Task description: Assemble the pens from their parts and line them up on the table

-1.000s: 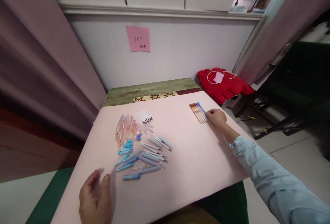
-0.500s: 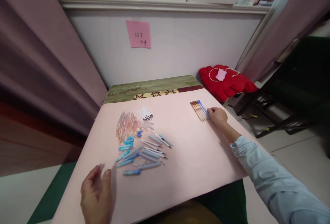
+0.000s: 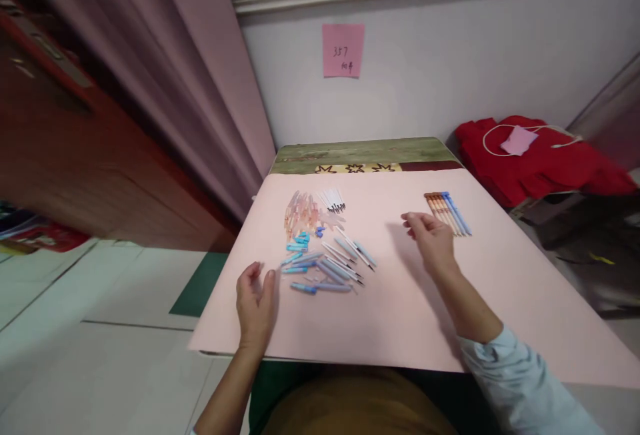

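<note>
My left hand [image 3: 256,301] rests at the near left of the table, thumb and fingers apart, holding nothing. Beside it lies a loose group of pen parts: grey-blue pen barrels [image 3: 333,271], bright blue pieces [image 3: 297,247] and white refills [image 3: 341,253] with dark tips. My right hand [image 3: 431,238] is over the paper, left of a row of assembled pens, fingers loosely stretched with nothing visible in them. That row has brown-topped pens [image 3: 440,211] on the left and blue pens [image 3: 459,211] on the right.
Behind the blue parts lie pinkish clear barrels [image 3: 301,213] and a fanned bunch of white refills [image 3: 334,200]. Pink paper [image 3: 400,308] covers most of the table. Red cloth [image 3: 550,171] with a white cable sits beyond the right edge. A pink note [image 3: 343,51] hangs on the wall.
My right hand has left the right end of the pen row and moved left past it. The view has turned left. My left hand stays near the parts.
</note>
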{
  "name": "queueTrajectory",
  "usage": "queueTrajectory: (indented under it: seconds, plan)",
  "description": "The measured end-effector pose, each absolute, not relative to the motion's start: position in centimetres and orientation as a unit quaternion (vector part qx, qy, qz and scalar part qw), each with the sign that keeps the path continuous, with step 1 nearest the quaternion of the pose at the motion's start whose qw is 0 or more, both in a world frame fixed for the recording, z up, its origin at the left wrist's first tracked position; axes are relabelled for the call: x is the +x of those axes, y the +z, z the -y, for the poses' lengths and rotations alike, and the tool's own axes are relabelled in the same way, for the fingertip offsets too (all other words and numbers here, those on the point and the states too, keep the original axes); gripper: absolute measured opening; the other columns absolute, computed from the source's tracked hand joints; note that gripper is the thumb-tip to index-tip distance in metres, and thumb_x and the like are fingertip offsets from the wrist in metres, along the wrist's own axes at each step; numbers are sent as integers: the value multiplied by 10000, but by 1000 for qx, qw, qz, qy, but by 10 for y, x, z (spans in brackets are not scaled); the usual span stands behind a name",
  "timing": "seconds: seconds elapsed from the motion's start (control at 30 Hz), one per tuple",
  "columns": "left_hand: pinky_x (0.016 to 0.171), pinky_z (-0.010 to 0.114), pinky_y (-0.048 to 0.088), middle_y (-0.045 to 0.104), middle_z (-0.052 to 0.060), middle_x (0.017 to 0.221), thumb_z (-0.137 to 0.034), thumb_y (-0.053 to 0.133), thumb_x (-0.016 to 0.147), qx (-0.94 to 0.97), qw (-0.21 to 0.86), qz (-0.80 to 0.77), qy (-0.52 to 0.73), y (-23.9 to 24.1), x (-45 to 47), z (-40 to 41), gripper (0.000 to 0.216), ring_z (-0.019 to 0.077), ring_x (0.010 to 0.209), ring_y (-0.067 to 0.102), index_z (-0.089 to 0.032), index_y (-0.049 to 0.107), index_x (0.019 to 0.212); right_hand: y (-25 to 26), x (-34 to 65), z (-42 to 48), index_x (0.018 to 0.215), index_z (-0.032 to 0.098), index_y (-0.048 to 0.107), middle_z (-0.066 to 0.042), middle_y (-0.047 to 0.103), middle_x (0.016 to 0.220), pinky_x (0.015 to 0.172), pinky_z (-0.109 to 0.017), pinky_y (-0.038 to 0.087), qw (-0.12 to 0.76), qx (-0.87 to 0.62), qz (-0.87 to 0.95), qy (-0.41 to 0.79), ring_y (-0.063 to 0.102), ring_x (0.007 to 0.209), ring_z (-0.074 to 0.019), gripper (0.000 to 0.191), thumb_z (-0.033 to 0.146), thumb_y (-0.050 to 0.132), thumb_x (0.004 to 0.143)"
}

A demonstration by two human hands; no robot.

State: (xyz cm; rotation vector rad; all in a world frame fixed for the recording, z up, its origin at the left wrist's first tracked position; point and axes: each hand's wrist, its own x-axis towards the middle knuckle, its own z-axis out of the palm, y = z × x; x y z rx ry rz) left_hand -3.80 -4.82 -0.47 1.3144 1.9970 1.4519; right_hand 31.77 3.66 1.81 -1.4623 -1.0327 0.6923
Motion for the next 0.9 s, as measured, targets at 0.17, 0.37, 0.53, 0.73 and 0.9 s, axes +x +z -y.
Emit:
queueTrajectory:
  seconds: [0.17,0.37,0.53,0.73,0.9]
  plan:
    - [1047,425,412,590,124,1243,-447,638,839,447,167,-703,527,-11,-41,50,452,230,1140,566,-182,564,1197,-2,253,-19,886,142,756,-57,713,746,653,-287,482,521,-622,490,319,607,669,-180,437,526,554,837]
    - [1030,415,425,597,121,1212,-440,633,840,430,167,-699,546,-11,-41,51,437,226,1112,575,-181,567,1186,-18,259,-16,828,201,762,-31,723,749,684,-278,455,470,-653,545,234,618,694,-189,369,491,536,860]
    - [1042,414,408,582,116,1241,-374,632,832,538,97,-663,513,7,-31,41,274,263,1196,534,-204,642,1047,-19,261,-16,860,201,768,-37,739,778,695,-285,456,465,-658,546,230,631,711,-200,370,496,544,856]
    - [799,329,475,647,56,903,-342,597,813,538,116,-664,506,17,-29,8,160,194,797,586,-203,677,825,-18,262,-16,855,190,769,-32,724,712,686,-290,455,467,-664,526,253,626,691,-209,383,510,558,847]
    - [745,310,458,649,44,851,-316,596,790,489,113,-706,500,15,-39,-12,156,172,723,555,-190,684,818,-16,263,-15,852,210,771,-26,724,719,690,-291,448,445,-675,530,256,628,697,-209,367,512,565,840]
